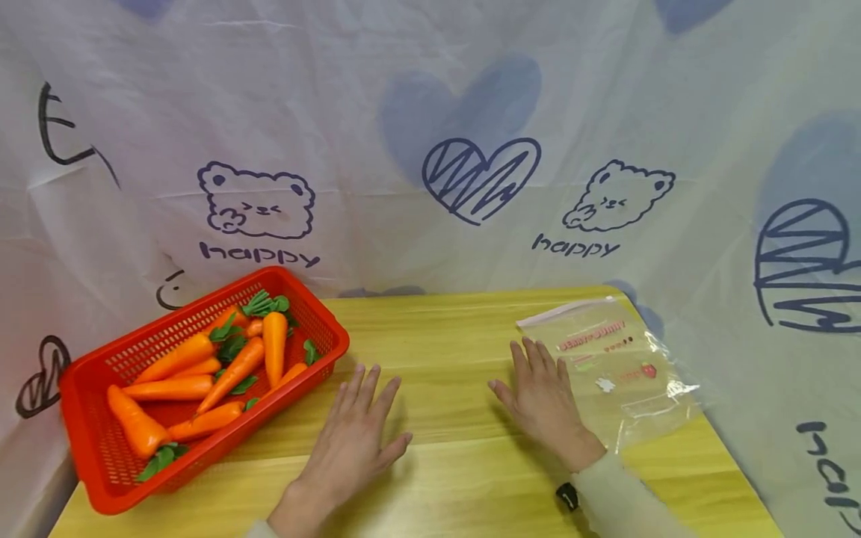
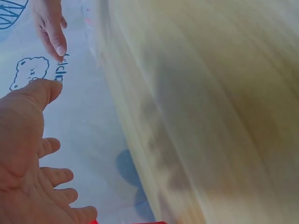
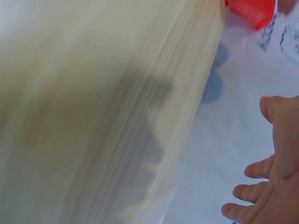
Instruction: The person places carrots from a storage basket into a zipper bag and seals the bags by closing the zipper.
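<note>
My left hand hovers over the table with fingers spread and nothing in it, just right of a red plastic basket. Several orange carrots with green tops lie inside that basket. On the other side, my right hand is held palm down, fingers extended, beside a clear zip bag with printed pink lettering. The bag lies flat, and the right wrist overlaps its near left edge in the head view. In the left wrist view, the left fingers are apart above the wood surface.
The yellow wood-grain table ends at a white cloth with printed hearts and bears, which hangs behind it and at both sides. A dark band shows at the right wrist.
</note>
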`<state>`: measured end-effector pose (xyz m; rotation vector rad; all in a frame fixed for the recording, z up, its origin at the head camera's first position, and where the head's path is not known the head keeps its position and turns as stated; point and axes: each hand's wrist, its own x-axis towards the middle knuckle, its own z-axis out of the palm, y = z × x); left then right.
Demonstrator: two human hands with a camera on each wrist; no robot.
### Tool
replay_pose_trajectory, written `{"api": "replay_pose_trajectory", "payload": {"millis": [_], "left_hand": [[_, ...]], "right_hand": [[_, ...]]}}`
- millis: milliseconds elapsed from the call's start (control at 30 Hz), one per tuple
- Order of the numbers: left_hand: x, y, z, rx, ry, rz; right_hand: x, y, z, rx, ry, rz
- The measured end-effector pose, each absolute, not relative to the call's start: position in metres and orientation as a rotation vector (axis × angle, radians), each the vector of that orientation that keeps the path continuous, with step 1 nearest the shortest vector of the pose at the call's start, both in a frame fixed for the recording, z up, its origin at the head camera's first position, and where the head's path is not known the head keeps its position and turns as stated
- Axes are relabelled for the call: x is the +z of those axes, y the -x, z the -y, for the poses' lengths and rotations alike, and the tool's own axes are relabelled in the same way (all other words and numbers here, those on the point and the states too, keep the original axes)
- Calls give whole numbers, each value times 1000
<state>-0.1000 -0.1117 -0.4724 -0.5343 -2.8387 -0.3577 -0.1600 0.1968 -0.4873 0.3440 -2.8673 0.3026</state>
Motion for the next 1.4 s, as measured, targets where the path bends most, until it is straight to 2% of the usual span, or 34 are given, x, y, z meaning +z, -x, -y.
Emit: {"api": "replay_pose_trajectory", "payload": {"millis": [333,667,967,1400], "left_hand": [[-498,106,106,-455,571,2920],[-520,108,100,-552,621,3045],[-520,110,97,-600,635,3063],[-520,111,101,-639,590,3085]], "right_hand": [[-497,197,-241,396,-100,2986],[-508,208,-253,546,77,3200],[-522,196,-236,540,-71,3202],[-523,156,-190,620,-629,3076]]}}
